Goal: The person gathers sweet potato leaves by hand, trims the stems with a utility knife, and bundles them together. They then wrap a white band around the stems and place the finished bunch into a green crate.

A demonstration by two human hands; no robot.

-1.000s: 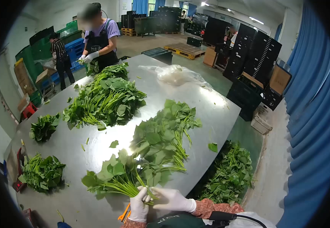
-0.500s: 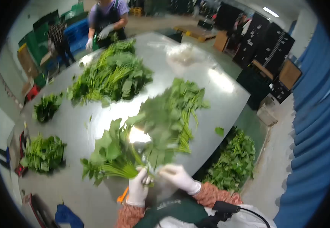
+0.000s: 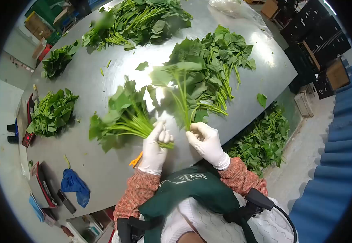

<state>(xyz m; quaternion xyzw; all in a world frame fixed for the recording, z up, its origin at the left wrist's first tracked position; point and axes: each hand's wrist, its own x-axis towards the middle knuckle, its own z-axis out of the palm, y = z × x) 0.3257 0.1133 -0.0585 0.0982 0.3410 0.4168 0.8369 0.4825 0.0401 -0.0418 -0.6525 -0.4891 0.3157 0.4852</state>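
My left hand (image 3: 155, 146), in a white glove, is closed around the cut ends of a bunch of leafy greens (image 3: 137, 123) whose leaves fan out to the left. To its right, my gloved right hand (image 3: 208, 145) pinches the stems of a few leafy sprigs (image 3: 182, 91); their leaves point away from me and are blurred. Beyond them a loose pile of the same greens (image 3: 218, 60) lies on the metal table (image 3: 103, 164). Beside my left wrist lies an orange-handled tool (image 3: 136, 159), partly hidden by the sleeve.
A large heap of greens (image 3: 143, 22) covers the far side, with two smaller bundles (image 3: 54, 113) along the left. A blue cloth (image 3: 74, 186) and a red-black device (image 3: 42, 186) sit at the front left. More greens (image 3: 263, 139) are below the table's right edge.
My view has tilted downward, and the person across the table has left it. My hands, close together before, are now further apart, with the sprigs upright in my right hand.
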